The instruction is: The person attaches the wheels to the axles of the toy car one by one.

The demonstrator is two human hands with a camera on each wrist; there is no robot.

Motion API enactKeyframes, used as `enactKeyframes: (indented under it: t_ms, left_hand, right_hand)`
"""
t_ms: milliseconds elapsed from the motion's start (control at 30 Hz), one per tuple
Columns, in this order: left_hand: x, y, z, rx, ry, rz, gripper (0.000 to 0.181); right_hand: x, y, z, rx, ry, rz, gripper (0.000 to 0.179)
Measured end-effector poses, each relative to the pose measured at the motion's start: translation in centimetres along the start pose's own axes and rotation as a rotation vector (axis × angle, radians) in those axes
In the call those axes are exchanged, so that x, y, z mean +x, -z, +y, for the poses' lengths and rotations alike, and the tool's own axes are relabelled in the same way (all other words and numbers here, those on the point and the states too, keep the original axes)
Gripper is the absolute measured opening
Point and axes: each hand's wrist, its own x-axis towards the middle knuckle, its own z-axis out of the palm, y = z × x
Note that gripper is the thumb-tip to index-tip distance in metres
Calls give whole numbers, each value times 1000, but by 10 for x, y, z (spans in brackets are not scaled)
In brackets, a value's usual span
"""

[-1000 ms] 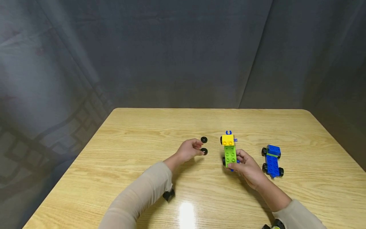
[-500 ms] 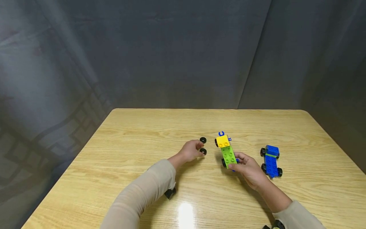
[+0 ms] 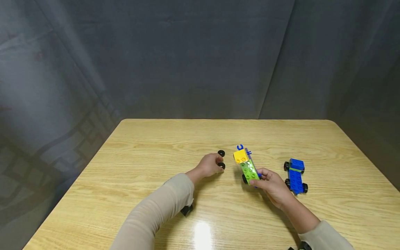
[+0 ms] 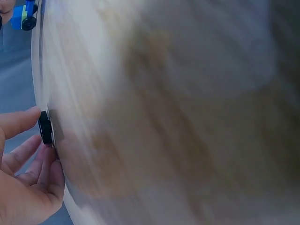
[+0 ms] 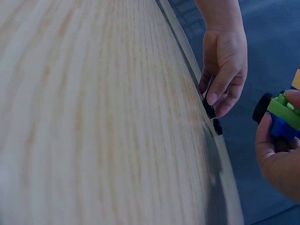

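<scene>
My left hand (image 3: 210, 166) has its thumb and fingers at the edge of the nearer black toy wheel (image 3: 221, 166), which lies on the table. In the left wrist view that wheel (image 4: 45, 127) sits pinched between thumb and fingertips. A second black wheel (image 3: 221, 153) lies just beyond it. To the right, my right hand (image 3: 271, 184) grips the rear of a toy car (image 3: 249, 170) built of green and yellow bricks on a blue base, raised over the table. Black wheels show on its left side, while a bare blue axle end sticks out at the front right.
A blue toy car (image 3: 296, 175) with black wheels stands to the right of my right hand. The wooden table (image 3: 150, 146) has its far edge before a grey curtain (image 3: 193, 62). A black object (image 3: 186, 210) shows below my left sleeve.
The yellow front of the held car has swung left and tilted. My left fingers have drawn in around the nearer wheel, and the hand has hardly shifted.
</scene>
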Motion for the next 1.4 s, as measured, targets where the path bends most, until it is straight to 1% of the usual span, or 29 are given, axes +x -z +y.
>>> enactKeyframes:
  t_ms: [67, 300, 500, 600, 667, 867, 1067, 1133, 1233, 1400]
  left_hand:
    - [0, 0, 0, 13, -1, 2, 30]
    - [1, 0, -2, 69, -15, -7, 29]
    - [4, 0, 0, 149, -53, -39, 28]
    - [4, 0, 2, 152, -57, -47, 28]
    - [4, 1, 1, 129, -58, -43, 28]
    - [3, 1, -4, 7, -61, -6, 27]
    - [-1, 5, -6, -117, -37, 23, 29]
    - [-3, 7, -6, -143, -30, 32, 29]
    - [-4, 9, -7, -156, -24, 42, 30]
    - [-6, 13, -7, -192, -25, 54, 31]
  right_hand:
    - [0, 0, 0, 2, 2, 2, 24]
    - [2, 0, 1, -13, 5, 36, 28]
    - [1, 2, 1, -20, 22, 63, 19]
    - [0, 3, 0, -11, 29, 68, 13]
    - [0, 4, 0, -2, 33, 68, 10]
    - [0, 5, 1, 44, 42, 61, 7]
    - [0, 6, 1, 73, 48, 51, 8]
    - [-1, 6, 0, 78, 48, 46, 7]
    - [-1, 7, -1, 94, 50, 34, 6]
    - [-1, 9, -1, 122, 56, -4, 6]
